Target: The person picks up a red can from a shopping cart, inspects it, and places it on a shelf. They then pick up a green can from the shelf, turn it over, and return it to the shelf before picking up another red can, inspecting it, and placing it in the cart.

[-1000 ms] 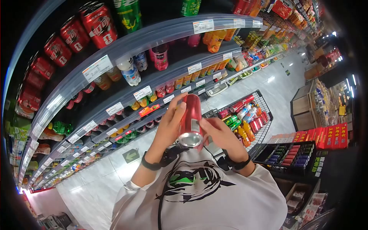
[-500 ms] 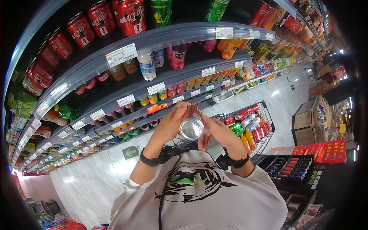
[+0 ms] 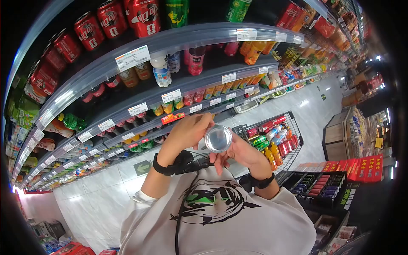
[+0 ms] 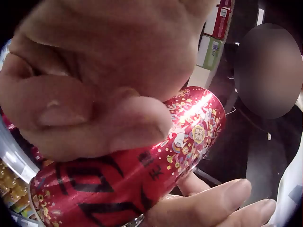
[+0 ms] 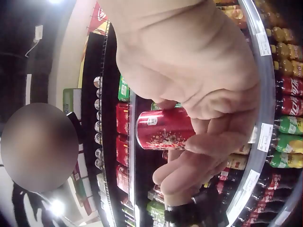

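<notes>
Between both hands is a red soda can (image 3: 218, 138), its silver end turned up toward the head camera. In the left wrist view, the can (image 4: 142, 175) bears large black lettering and a colourful floral pattern. My left hand (image 3: 187, 131) grips it with curled fingers, which cover part of its side in the left wrist view. The right hand (image 3: 245, 149) holds the can from the other side; in the right wrist view that hand (image 5: 199, 80) has its fingers around the can's far part. Black straps circle both wrists.
A curved shelf edge (image 3: 182, 37) runs across the front, with red cans (image 3: 144, 17) above it and several tiers of bottles below. To the right stands a wire shopping cart (image 3: 299, 146) loaded with drinks. A black display rack (image 3: 340, 182) is beyond it.
The can has tipped so its silver end faces the head camera more squarely, and it has shifted slightly up and right lately. The head view also moved relative to the shelves.
</notes>
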The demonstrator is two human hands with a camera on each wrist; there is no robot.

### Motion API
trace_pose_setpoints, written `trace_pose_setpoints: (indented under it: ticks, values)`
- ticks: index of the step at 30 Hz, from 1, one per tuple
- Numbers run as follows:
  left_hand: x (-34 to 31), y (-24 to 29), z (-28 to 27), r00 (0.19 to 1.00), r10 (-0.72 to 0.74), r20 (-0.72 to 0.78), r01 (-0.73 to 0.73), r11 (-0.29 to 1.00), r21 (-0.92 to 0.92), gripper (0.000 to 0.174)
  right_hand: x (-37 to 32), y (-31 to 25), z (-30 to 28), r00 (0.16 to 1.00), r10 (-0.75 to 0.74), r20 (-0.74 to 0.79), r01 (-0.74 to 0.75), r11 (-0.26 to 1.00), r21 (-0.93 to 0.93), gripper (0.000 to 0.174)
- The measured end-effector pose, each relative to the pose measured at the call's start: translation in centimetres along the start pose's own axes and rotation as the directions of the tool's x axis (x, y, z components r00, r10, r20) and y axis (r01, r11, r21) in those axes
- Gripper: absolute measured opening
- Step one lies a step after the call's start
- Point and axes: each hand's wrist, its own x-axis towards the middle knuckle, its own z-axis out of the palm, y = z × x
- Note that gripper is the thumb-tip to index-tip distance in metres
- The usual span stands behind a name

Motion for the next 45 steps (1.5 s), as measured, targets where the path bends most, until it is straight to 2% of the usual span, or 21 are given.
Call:
trace_pose_setpoints:
  ticks: [2,4,7,8,10,17,19,25,26,28,29,30,31,33,34,37,39,41,42,43,45]
  values:
    - [0.5,-0.7,0.7,1.0,-0.003,-0.012,0.003,1.0,-0.018,0.023,-0.3,0.0,-0.1,1.0,-0.003,-0.005,0.003,1.0,0.007,0.099]
    - [1.1,-2.0,1.6,0.945,0.296,-0.14,-0.277,0.951,0.138,0.022,-0.5,0.3,-0.4,1.0,-0.006,-0.012,0.007,1.0,0.017,0.099]
    - [1.0,-2.1,2.0,0.912,0.391,-0.127,-0.351,0.901,0.254,0.021,-0.5,1.1,-0.9,0.999,-0.024,0.023,0.022,0.997,0.073,0.099]
    - [0.9,-1.7,1.9,0.913,0.389,-0.119,-0.351,0.901,0.254,0.021,-0.6,1.2,-1.0,0.998,-0.035,0.046,0.032,0.997,0.065,0.099]
    - [0.7,-0.6,1.7,0.985,0.166,-0.043,-0.159,0.979,0.129,0.022,-0.8,1.3,-1.0,0.997,-0.046,0.064,0.042,0.997,0.067,0.099]
    - [1.9,-0.7,2.2,0.993,0.122,0.002,-0.121,0.988,0.099,0.023,-1.2,1.8,-1.5,0.998,-0.064,0.025,0.061,0.993,0.103,0.097]
    - [2.3,-1.5,2.6,0.959,0.279,-0.055,-0.264,0.945,0.196,0.024,-1.3,1.9,-1.6,0.999,-0.052,0.016,0.049,0.992,0.113,0.096]
    - [3.0,-1.6,2.3,0.946,0.324,-0.009,-0.313,0.921,0.233,0.028,-1.3,2.0,-1.9,0.997,-0.081,0.005,0.081,0.993,0.084,0.097]
    - [2.9,-1.4,2.0,0.945,0.327,-0.008,-0.316,0.92,0.233,0.028,-1.4,1.7,-1.5,0.994,-0.104,-0.04,0.109,0.984,0.143,0.087]
    - [2.0,1.2,0.7,0.989,0.128,0.076,-0.138,0.979,0.151,0.04,-1.1,1.8,-0.9,0.988,-0.127,-0.09,0.142,0.971,0.193,0.078]
    - [2.1,0.7,1.0,0.988,0.135,0.075,-0.145,0.978,0.153,0.04,-0.5,2.5,-0.7,0.934,-0.195,-0.299,0.23,0.969,0.086,0.061]
    - [2.4,-0.3,1.6,0.959,0.284,0.014,-0.285,0.958,0.029,0.045,0.1,3.0,-0.6,0.831,-0.274,-0.485,0.292,0.956,-0.038,0.052]
    - [2.6,-0.9,1.8,0.905,0.42,-0.065,-0.424,0.902,-0.085,0.053,0.6,3.6,-0.8,0.827,-0.282,-0.487,0.297,0.954,-0.049,0.052]
    - [2.8,-1.5,1.5,0.913,0.406,0.027,-0.396,0.902,-0.175,0.065,1.5,3.8,-1.1,0.638,-0.595,-0.488,0.52,0.801,-0.297,0.055]
    - [2.6,-1.8,1.7,0.927,0.375,0.001,-0.362,0.895,-0.262,0.065,1.2,3.1,-1.1,0.592,-0.646,-0.483,0.468,0.763,-0.447,0.057]
    - [2.1,-2.2,1.9,0.922,0.387,-0.016,-0.353,0.823,-0.444,0.068,0.8,1.7,-1.0,0.606,-0.687,-0.401,0.377,0.692,-0.615,0.059]
    - [2.2,-3.4,2.4,0.908,0.419,-0.012,-0.394,0.842,-0.368,0.074,0.8,1.5,-0.5,0.632,-0.665,-0.398,0.388,0.716,-0.58,0.058]
    - [1.4,-3.6,2.3,0.892,0.451,-0.001,-0.418,0.826,-0.378,0.078,1.2,1.3,-0.3,0.616,-0.698,-0.366,0.579,0.716,-0.392,0.05]
    - [0.5,-3.2,2.1,0.905,0.424,0.021,-0.384,0.838,-0.389,0.079,1.2,1.3,-0.3,0.677,-0.649,-0.348,0.619,0.757,-0.207,0.05]
    - [0.1,-2.9,1.8,0.917,0.396,0.041,-0.348,0.848,-0.4,0.08,1.3,1.2,0.1,0.678,-0.653,-0.338,0.62,0.755,-0.214,0.05]
    - [0.0,-2.8,1.1,0.878,0.479,-0.001,-0.463,0.849,-0.254,0.084,1.7,0.8,1.0,0.732,-0.568,-0.376,0.542,0.82,-0.182,0.055]
